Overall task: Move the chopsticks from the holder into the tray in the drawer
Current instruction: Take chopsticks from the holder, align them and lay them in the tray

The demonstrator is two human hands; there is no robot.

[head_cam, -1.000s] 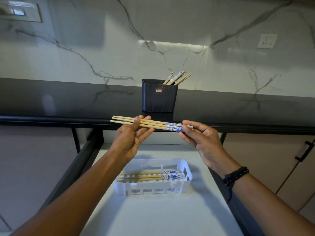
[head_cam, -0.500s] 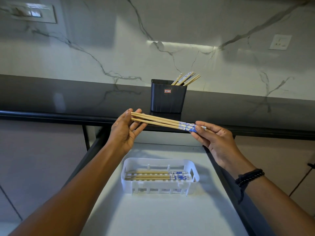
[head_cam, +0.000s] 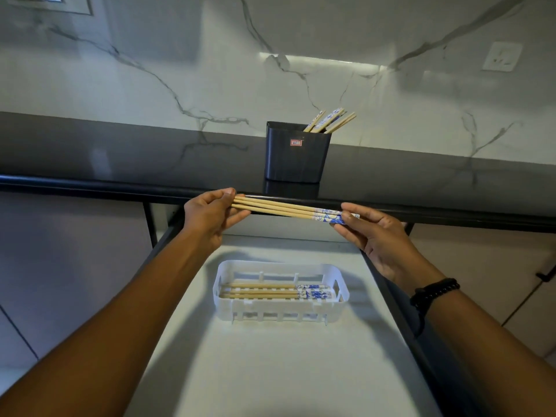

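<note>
Your worktop (head_cam: 120, 152) is a glossy black slab running the full width under the veined marble wall, and only the dark holder (head_cam: 296, 153) stands on it, near the front edge, with a few chopstick ends (head_cam: 329, 120) leaning out of its right corner. Below it you have the open drawer (head_cam: 270, 356), whose pale floor carries the white slotted tray (head_cam: 279, 310) towards the back. In that tray you can see chopsticks (head_cam: 270, 291) lying flat and lengthwise, their blue-patterned ends to the right.
</note>
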